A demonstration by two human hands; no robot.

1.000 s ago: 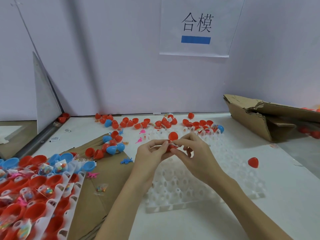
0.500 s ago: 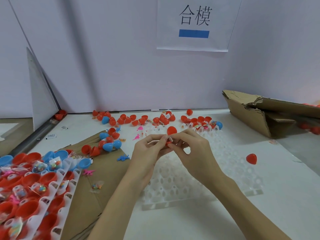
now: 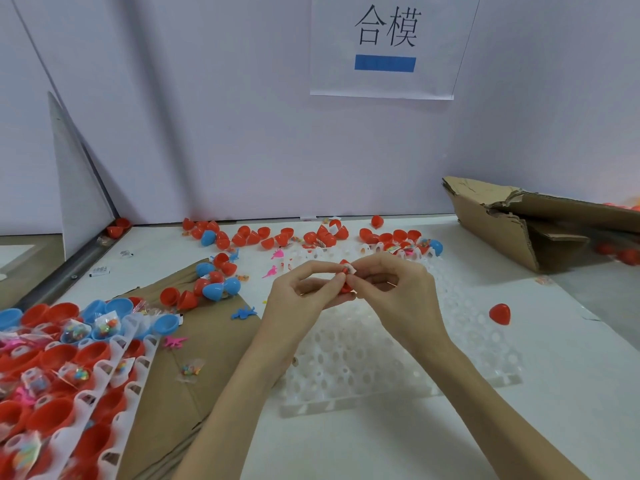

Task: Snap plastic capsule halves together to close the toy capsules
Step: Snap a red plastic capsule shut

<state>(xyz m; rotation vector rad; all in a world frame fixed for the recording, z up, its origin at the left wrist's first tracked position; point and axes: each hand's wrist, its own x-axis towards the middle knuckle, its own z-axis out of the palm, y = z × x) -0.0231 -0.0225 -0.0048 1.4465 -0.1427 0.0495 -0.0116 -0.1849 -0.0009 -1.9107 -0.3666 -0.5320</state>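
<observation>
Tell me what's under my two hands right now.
Below the left hand and right hand, which pinch a red capsule, lies the white grid tray on the table. The arms cover part of the tray's cells.

You have two hands (image 3: pixel 304 299) up; two trays (image 3: pixel 398 358); one sign (image 3: pixel 384 46); one box (image 3: pixel 519 230); loose red shells (image 3: pixel 500 314) too many to count.

torn cardboard box (image 3: pixel 498 220) beneath wall sign (image 3: pixel 384 46).

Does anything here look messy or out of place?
Yes. One red capsule lies alone on the table right of the white tray, and the cardboard box at far right is torn and crumpled.
</observation>
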